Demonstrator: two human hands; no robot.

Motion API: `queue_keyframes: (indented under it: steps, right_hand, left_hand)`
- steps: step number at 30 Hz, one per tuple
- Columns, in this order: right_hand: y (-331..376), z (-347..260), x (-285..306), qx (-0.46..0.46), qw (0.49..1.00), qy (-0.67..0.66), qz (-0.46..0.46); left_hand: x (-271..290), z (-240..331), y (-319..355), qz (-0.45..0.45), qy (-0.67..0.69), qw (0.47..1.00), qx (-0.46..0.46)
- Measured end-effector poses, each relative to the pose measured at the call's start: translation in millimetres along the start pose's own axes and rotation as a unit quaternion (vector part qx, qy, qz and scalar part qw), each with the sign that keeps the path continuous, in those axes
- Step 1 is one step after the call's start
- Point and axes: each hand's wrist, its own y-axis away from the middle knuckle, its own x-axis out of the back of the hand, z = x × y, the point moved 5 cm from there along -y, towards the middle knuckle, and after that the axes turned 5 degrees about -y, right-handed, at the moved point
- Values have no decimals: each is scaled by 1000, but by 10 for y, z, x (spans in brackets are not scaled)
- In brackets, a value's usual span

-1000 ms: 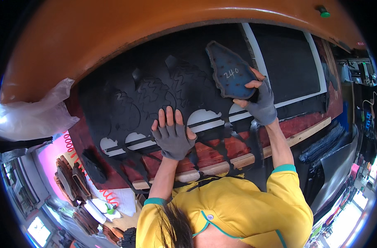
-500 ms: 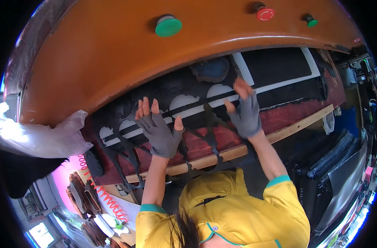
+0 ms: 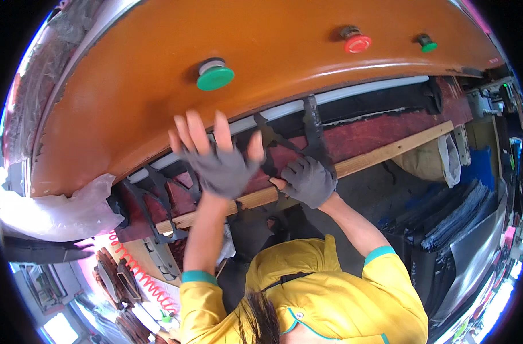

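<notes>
The left hand (image 3: 220,171) is up, fingers wide, near the big green button (image 3: 215,78) on the orange machine (image 3: 130,80). The right hand (image 3: 309,182) curls by the wood strip (image 3: 399,151); I can't tell if it's holding anything. Black strips (image 3: 315,127) lie across the red desk (image 3: 364,135).

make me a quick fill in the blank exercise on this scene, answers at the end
The hand nearer the large green button is the person's ____ one.
The right hand wears a ____ glove.
The middle button on the orange panel is ____.
The pale strip along the near edge of the red board is made of ____.

Missing words: left; grey; red; wood
</notes>
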Motion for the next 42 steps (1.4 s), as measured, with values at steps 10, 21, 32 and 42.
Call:
queue_keyframes:
  steps: [10, 21, 32, 42]
  right_hand:
    - [-77, 16, 69, -10, 998, -61, 34]
    - [34, -95, 49, -84, 990, -71, 84]
    - [771, -543, 305, -152, 985, -77, 41]
    - [59, -148, 966, -107, 984, 29, 140]
  left_hand:
    - [265, 229, 1662, -298, 5, 948, 109]
    - [472, 295, 1564, -239, 65, 961, 126]
    - [1111, 557, 1833, -281, 166, 930, 168]
    - [1637, 929, 2213, -358, 122, 913, 151]
